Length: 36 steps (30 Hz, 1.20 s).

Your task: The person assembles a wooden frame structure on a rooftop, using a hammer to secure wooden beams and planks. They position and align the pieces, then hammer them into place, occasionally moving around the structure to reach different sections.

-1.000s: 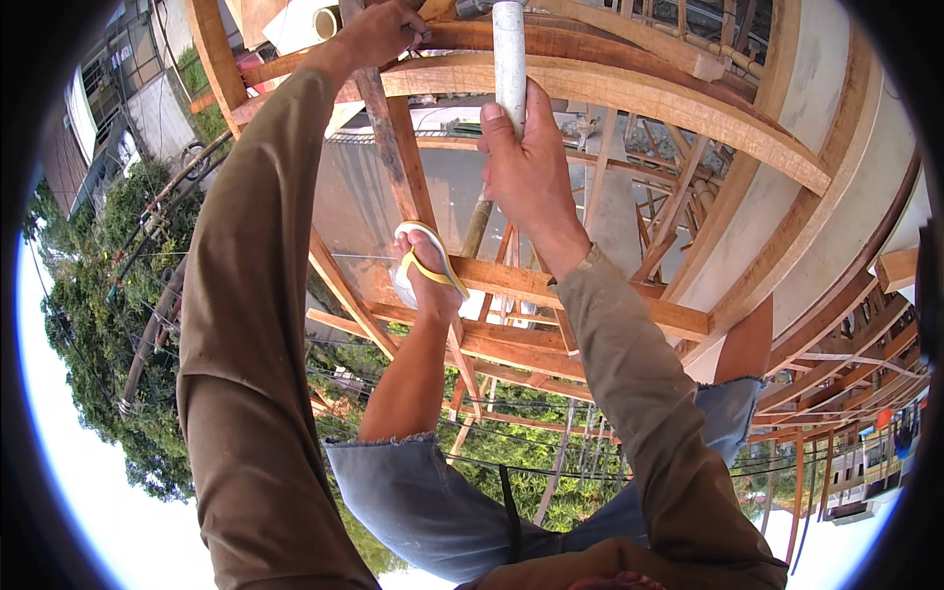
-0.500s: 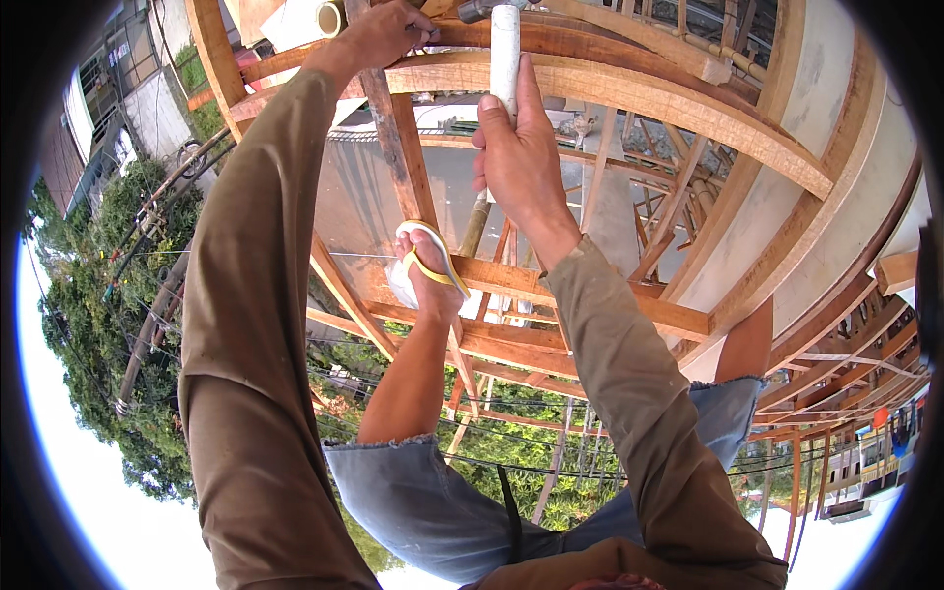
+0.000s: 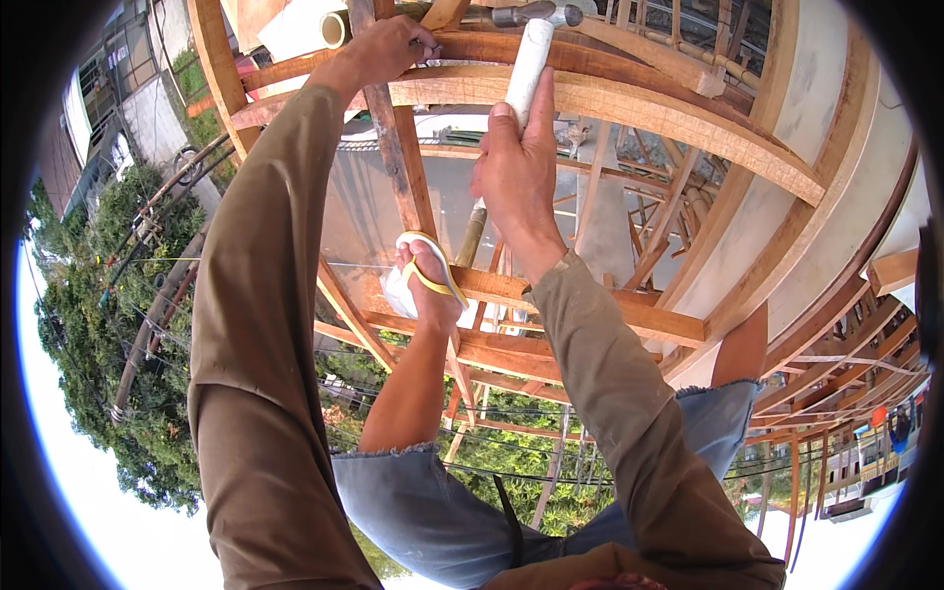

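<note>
My right hand (image 3: 519, 177) is wrapped round the white handle of a claw-less looking dark-headed hammer (image 3: 532, 61). The metal head lies across the top of the handle, over the curved wooden beams. Up to the left, my left hand (image 3: 386, 51) rests by the crossing of an upright timber (image 3: 395, 162) and a brown beam (image 3: 551, 51). Its fingers are curled and pinched together against the wood; what they hold, if anything, is too small to make out. A paler curved beam (image 3: 610, 93) runs just below the hammer head.
My foot in a yellow-strapped flip-flop (image 3: 433, 261) stands on the timber frame below. A lower crossbeam (image 3: 629, 313) runs to the right. A bamboo pole end (image 3: 334, 29) is at the upper left. Trees (image 3: 118, 374) and wires show far below, and a pale curved wall (image 3: 787, 177) rises at the right.
The hammer has tilted to the right, and its head now shows fully in the picture. My left hand keeps its place at the timber crossing. The whole view has shifted slightly.
</note>
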Each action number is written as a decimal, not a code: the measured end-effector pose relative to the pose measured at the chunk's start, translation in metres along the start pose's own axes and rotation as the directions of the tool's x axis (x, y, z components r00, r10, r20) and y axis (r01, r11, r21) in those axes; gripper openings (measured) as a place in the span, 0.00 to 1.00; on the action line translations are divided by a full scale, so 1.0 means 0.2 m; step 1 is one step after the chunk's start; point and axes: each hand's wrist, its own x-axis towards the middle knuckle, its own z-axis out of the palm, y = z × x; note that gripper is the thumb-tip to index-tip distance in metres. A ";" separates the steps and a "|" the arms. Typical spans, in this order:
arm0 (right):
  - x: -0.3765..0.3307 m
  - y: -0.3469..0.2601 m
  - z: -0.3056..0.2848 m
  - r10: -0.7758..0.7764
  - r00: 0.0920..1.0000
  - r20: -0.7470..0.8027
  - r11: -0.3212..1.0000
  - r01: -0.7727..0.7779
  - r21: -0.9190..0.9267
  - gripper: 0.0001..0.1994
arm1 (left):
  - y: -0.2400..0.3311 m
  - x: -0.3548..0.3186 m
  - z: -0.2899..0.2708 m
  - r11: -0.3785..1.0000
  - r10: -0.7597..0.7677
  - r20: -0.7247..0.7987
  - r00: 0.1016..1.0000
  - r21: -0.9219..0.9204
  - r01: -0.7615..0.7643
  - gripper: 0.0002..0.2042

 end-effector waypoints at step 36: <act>0.05 -0.41 -0.22 -0.320 0.822 -0.471 0.910 0.405 0.087 0.35 | -0.15 -0.02 -0.25 0.990 -0.081 -0.728 0.680 0.022 0.142 0.23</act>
